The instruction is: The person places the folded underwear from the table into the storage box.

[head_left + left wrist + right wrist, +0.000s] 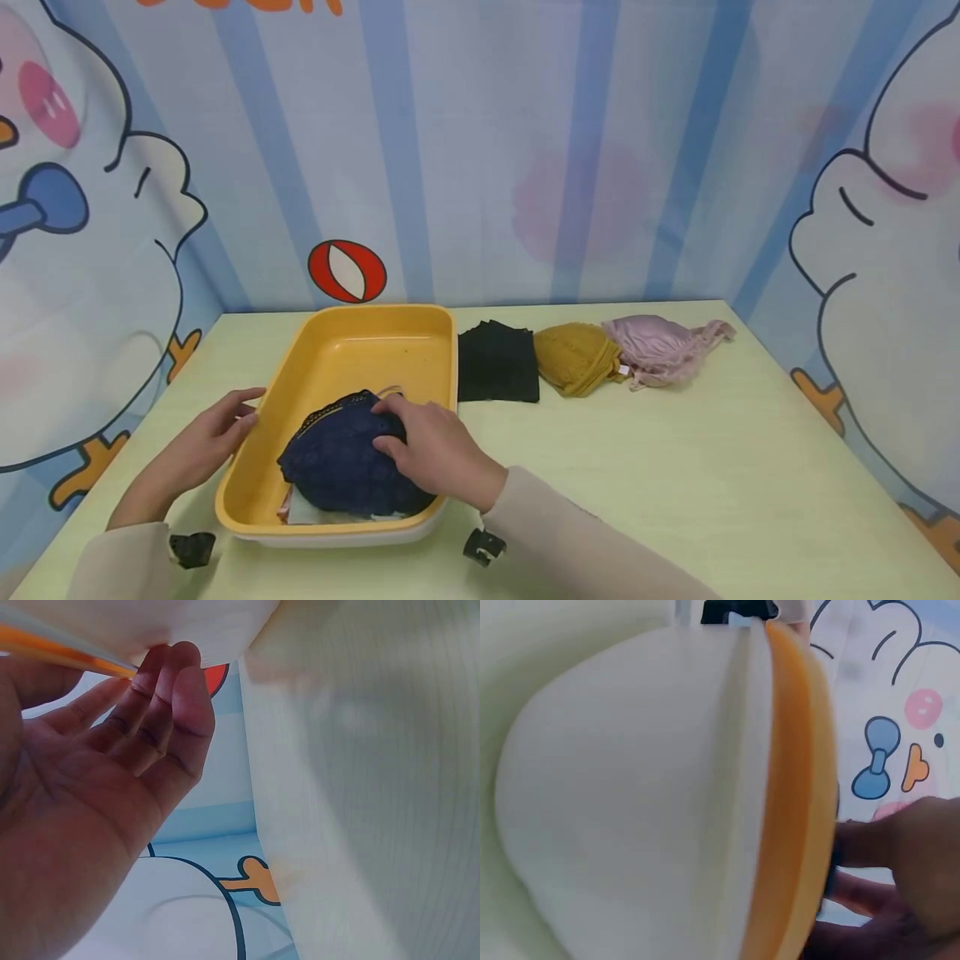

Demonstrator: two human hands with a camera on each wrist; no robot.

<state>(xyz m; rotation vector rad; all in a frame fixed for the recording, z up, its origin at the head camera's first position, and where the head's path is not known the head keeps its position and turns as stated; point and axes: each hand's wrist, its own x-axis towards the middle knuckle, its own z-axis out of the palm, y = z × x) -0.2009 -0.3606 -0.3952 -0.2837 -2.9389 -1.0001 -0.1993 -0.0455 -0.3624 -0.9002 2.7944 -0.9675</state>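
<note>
A navy blue bra [345,458] with patterned trim along its upper edge lies folded in the front of a yellow tub [375,325]. My right hand [442,454] holds its right side, thumb and index finger spread over the fabric; the remaining fingers are mostly hidden. In the right wrist view, the tub's wall [630,787] covers most of the bra. My left hand [206,442] touches the tub's left side near the rim, and the left wrist view shows its fingers [150,724] loosely bent against the outer wall. Pale and patterned fabric [307,510] shows beneath the bra.
Right of the tub, along the table's back edge, lie a folded black garment [498,362], a mustard bra [576,358] and a pink-lilac bra [660,346]. A printed backdrop [480,150] rises behind the pale table [675,483].
</note>
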